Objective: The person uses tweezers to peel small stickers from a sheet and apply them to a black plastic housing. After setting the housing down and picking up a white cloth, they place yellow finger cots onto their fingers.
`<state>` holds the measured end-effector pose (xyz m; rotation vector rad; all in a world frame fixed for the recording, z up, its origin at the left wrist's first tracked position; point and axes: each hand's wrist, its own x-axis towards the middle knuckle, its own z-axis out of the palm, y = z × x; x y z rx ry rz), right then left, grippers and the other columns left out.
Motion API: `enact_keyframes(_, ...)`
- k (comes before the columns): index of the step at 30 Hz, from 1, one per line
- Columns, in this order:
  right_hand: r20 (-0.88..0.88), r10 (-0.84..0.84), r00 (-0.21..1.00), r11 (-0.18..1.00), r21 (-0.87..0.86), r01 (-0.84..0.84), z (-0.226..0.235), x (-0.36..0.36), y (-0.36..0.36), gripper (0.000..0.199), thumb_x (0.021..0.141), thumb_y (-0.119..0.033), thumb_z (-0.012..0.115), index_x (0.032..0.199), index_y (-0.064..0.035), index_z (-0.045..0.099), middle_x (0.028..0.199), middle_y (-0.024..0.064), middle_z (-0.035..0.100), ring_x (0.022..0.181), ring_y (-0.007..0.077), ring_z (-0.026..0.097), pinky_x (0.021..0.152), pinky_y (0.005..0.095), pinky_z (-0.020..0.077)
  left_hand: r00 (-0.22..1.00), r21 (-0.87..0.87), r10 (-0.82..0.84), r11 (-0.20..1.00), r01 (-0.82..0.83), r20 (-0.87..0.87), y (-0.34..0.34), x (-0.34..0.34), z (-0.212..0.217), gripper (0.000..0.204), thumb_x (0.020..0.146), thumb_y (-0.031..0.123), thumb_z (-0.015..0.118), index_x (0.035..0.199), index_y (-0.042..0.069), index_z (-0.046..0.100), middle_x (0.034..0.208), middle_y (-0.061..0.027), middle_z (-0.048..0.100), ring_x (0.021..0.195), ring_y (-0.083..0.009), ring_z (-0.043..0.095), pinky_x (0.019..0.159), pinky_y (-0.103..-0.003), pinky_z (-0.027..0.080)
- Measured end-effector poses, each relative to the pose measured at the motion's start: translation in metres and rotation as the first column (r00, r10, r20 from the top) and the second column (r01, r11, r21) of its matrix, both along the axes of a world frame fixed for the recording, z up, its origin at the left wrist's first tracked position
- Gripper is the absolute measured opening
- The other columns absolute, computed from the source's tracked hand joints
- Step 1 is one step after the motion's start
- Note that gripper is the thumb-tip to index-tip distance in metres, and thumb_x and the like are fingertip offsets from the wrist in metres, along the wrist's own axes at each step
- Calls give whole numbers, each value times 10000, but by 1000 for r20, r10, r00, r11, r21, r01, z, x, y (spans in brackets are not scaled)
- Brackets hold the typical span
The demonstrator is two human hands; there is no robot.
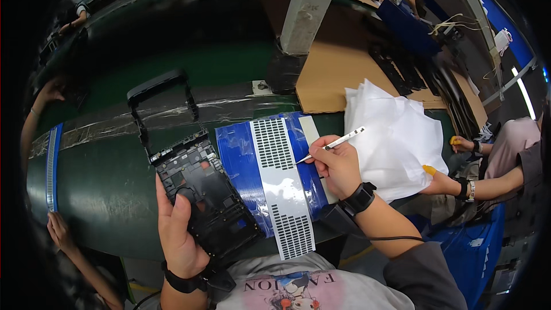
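Observation:
My left hand (182, 235) grips a black plastic housing (209, 195) by its left side, thumb on its inner face. A black U-shaped frame (162, 83) extends beyond the housing's far end; I cannot tell whether the two are joined. In my right hand (337, 166) is a pair of white tweezers (338, 140), pinched between thumb and fingers. The tip of the tweezers meets the right edge of a white sheet of small black stickers (281, 183). Bare white backing shows across the sheet's middle. Under the sheet lies a blue, plastic-covered board (238, 158).
White foam sheets (393, 138) are stacked on the right, with a co-worker's hand (439, 181) at their edge. Cardboard (333, 69) and a grey post (307, 20) stand beyond. On the left, another person's hand (60, 232) is by a second sticker strip (53, 166).

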<state>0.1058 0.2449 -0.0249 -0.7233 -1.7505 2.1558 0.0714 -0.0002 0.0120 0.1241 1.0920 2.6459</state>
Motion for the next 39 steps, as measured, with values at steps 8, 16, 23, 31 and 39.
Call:
enact_keyframes(8, -62, 16, 998, 998, 61, -12, -5, 1, -4, 116, 721, 3, 594, 828, 18, 552, 662, 63, 585, 487, 42, 453, 438, 154, 334, 1000, 6, 10, 1000, -10, 28, 9, -9, -7, 528, 880, 233, 427, 1315, 76, 173, 1167, -144, 452, 1034, -213, 474, 869, -339, 409)
enact_keyframes(16, -41, 40, 998, 999, 26, -39, -5, 1, -2, 125, 730, 1, 591, 846, 23, 551, 671, 70, 592, 509, 43, 470, 448, 149, 336, 988, 71, -130, 990, 124, 86, 27, -9, -3, 432, 911, 245, 321, 1286, 60, 211, 1169, -152, 444, 1045, -221, 471, 882, -350, 398)
enact_keyframes(23, -234, 139, 962, 966, -182, -184, 40, 23, -31, 163, 731, 47, 571, 887, 42, 526, 735, 82, 581, 578, 80, 511, 537, 179, 406, 936, 150, -309, 947, 285, 169, 36, -7, -6, 458, 902, 131, 341, 1318, 96, 155, 1191, -127, 421, 1065, -210, 460, 882, -360, 409)
enact_keyframes(31, -245, 200, 949, 974, -52, -219, 57, 26, -67, 165, 738, 38, 600, 895, 44, 550, 811, 74, 575, 735, 100, 560, 652, 199, 453, 916, 151, -390, 915, 375, 90, 44, 3, 12, 469, 900, 179, 352, 1312, 71, 156, 1197, -160, 418, 1090, -237, 443, 914, -371, 376)
enact_keyframes(39, -275, 218, 936, 971, -32, -235, 59, 26, -70, 155, 742, 43, 589, 892, 54, 553, 814, 88, 580, 728, 108, 573, 652, 201, 461, 930, 132, -358, 929, 346, 78, 42, 7, 16, 474, 903, 198, 337, 1315, 65, 145, 1189, -183, 423, 1077, -250, 454, 912, -374, 378)
